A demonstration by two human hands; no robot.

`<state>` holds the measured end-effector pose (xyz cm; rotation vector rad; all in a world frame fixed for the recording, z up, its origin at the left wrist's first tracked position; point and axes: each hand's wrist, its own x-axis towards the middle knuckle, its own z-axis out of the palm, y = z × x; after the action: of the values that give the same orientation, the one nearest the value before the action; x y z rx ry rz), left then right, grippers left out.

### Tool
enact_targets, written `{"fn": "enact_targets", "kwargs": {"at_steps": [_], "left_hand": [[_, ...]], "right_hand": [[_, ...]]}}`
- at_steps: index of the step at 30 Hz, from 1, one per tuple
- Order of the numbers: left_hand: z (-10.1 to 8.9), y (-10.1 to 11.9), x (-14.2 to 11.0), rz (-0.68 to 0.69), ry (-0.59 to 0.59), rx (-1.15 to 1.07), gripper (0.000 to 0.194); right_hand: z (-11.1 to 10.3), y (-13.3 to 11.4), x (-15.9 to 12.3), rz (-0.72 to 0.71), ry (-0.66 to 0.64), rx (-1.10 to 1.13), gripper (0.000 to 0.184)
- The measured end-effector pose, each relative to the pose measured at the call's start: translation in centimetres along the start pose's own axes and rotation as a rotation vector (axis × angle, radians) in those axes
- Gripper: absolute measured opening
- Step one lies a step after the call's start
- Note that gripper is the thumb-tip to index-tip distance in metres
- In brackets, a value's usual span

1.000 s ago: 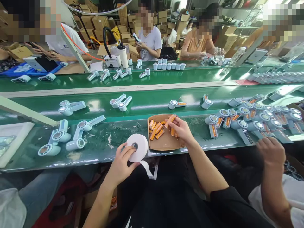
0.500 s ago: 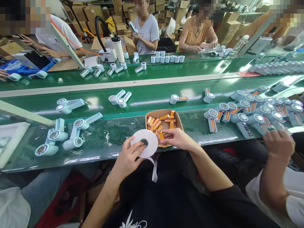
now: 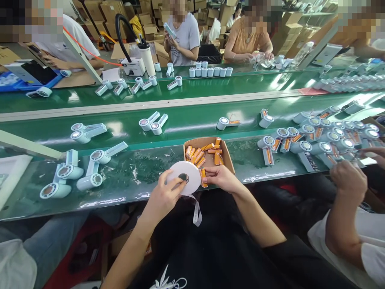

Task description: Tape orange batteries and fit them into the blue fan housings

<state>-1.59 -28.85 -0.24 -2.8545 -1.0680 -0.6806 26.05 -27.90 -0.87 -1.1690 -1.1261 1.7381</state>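
Note:
My left hand (image 3: pixel 165 196) grips a white roll of tape (image 3: pixel 188 170), its fingers at the dark core hole. A loose end of tape (image 3: pixel 197 214) hangs below the roll. To the right, my right hand (image 3: pixel 222 177) pinches an orange battery (image 3: pixel 204 177) close to the roll's edge. Just beyond my hands stands an open cardboard box (image 3: pixel 227 156) holding several more orange batteries (image 3: pixel 197 154). The roll hides the box's near left corner.
Pale blue fan-like housings (image 3: pixel 96 180) lie at the left. Many more, with orange batteries fitted, cluster at the right (image 3: pixel 305 147), near a co-worker's hand (image 3: pixel 349 176). A green conveyor belt (image 3: pixel 192 120) runs behind the bench. Other people sit across it.
My right hand has drawn the battery out of the box, left and toward me, against the roll's side. The roll has tilted slightly. A second hand of the co-worker appears at the right.

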Motion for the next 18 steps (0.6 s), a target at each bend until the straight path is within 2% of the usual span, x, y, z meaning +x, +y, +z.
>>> {"fn": "enact_targets", "kwargs": {"at_steps": [1,3,5,9,11,12,13,15,16,18], "left_hand": [[-0.1,-0.1,0.2,0.029,0.000,-0.004,0.038],[-0.1,-0.1,0.8,0.044,0.019,-0.003,0.037],[0.3,0.3,1.4,-0.003,0.067,0.004,0.036],[2.3,2.4,2.4,-0.151,0.211,0.043,0.037],[3.3,3.8,2.4,-0.207,0.272,0.047,0.037],[3.7,4.5,2.3,-0.230,0.288,0.036,0.036],[3.9,5.0,2.0,-0.241,0.289,0.014,0.034],[4.0,5.3,1.3,-0.206,0.245,-0.051,0.030],[3.9,4.9,0.8,-0.173,0.216,-0.082,0.029],[3.8,2.8,-0.5,-0.146,0.186,-0.104,0.029]], "right_hand": [[-0.5,-0.4,0.0,0.021,-0.032,-0.026,0.052],[-0.9,-0.9,0.3,0.024,-0.001,-0.026,0.052],[-0.2,-0.7,0.9,-0.030,0.139,0.059,0.055],[3.9,1.5,2.2,-0.274,0.509,0.348,0.056],[5.4,2.4,2.5,-0.364,0.617,0.414,0.053],[5.5,2.4,2.5,-0.369,0.625,0.416,0.052],[5.1,2.0,2.6,-0.359,0.612,0.404,0.051],[2.5,0.2,2.7,-0.385,0.608,0.378,0.046],[0.6,-1.1,2.8,-0.441,0.643,0.371,0.044],[-3.4,-3.9,2.8,-0.652,0.801,0.387,0.040]]}}
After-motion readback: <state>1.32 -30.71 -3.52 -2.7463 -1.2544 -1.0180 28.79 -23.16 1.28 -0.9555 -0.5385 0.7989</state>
